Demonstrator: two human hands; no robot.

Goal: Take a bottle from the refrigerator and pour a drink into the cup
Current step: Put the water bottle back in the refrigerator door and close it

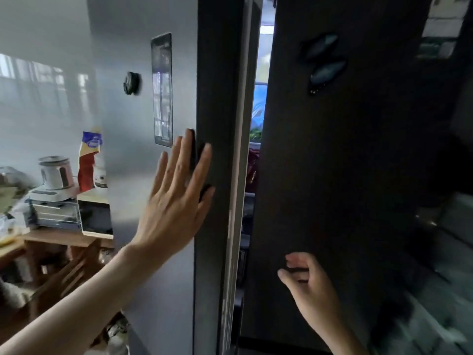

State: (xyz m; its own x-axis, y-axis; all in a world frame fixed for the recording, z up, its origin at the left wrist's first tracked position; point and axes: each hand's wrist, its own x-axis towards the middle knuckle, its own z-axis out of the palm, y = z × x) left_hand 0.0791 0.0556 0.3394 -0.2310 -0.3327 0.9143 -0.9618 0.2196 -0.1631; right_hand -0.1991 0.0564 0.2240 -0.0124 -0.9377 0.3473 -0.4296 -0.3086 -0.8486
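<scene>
While the refrigerator stood with a narrow lit gap between its two doors, the left hand lay flat and fully spread, fingers pointing up, pressed over the inner edge of the pale left door and holding nothing. Just above that hand's fingertips was a dark display panel, and up and to the left of it a round dark magnet. To the right of the hand, through the gap, coloured packages and something green showed on bright shelves; no bottle could be made out there, and no cup appeared in view. The right hand was low, its fingers loosely curled and half open, empty, close against the front of the dark right door; whether it touched the door could not be told. High above that hand two blue fish-shaped magnets clung to the door. Far left of the left hand, a wooden table carried a white blender and a snack bag.
</scene>
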